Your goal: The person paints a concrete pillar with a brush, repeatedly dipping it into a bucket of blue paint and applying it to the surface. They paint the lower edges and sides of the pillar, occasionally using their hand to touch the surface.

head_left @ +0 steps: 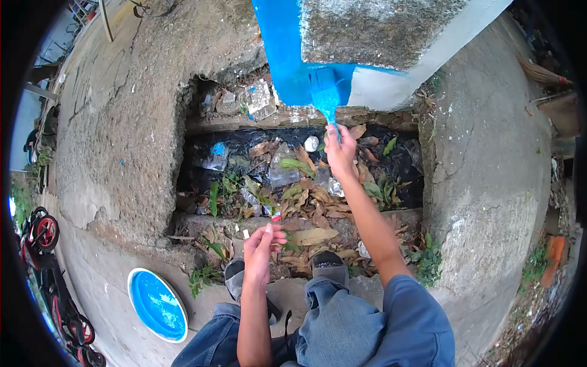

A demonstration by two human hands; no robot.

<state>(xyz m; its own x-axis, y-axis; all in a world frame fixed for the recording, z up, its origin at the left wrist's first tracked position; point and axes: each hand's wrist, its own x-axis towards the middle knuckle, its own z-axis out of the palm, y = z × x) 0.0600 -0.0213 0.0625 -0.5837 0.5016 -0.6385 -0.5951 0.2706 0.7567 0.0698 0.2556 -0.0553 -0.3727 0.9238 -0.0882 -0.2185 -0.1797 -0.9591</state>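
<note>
My right hand [340,150] reaches forward over the ditch and grips the handle of a paintbrush [326,92], its bristles loaded with blue paint and pressed against the base of a concrete wall [373,30]. A blue painted band [278,49] runs down the wall's edge and along its bottom. My left hand [262,251] hovers near my knees, fingers loosely curled, holding nothing that I can see. A round tub of blue paint [158,304] sits on the ground to my lower left.
An open drain [293,171] full of dry leaves, plastic bottles and litter lies between me and the wall. My shoes [329,266] stand at its near edge. A red-wheeled vehicle [43,235] is parked at far left. A broom [541,73] lies at upper right.
</note>
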